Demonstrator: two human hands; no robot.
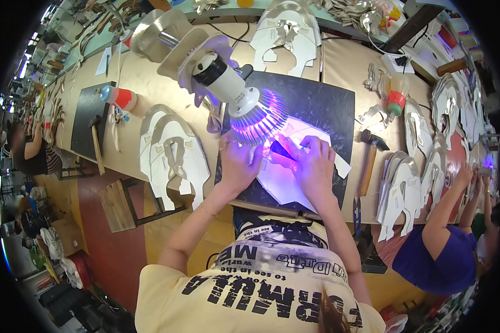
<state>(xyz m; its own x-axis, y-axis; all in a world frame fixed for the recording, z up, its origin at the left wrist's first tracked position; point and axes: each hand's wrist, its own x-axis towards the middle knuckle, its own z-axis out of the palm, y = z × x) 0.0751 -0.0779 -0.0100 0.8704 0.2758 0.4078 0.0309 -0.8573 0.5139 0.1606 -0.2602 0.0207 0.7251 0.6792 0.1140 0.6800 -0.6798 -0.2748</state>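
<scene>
A white, flat cut piece (278, 180) lies on a dark board (333, 105) in front of me, lit violet by a finned lamp (258, 119) above it. My left hand (239, 166) is closed at the piece's left edge, its fingertips partly hidden by the lamp. On the other side, my right hand (315, 166) has its fingers bent and pressed together on the piece. Between the hands a small dark patch (282, 151) shows; I cannot tell whether it is a gap or a strip.
White cut pieces with silvery edges lie in stacks at left (172, 150), far middle (288, 39) and right (397, 191). Hammers lie on the left (97, 144) and right (368, 161). Bottles stand at left (119, 98) and right (397, 95). A co-worker's arm (447, 213) is at right.
</scene>
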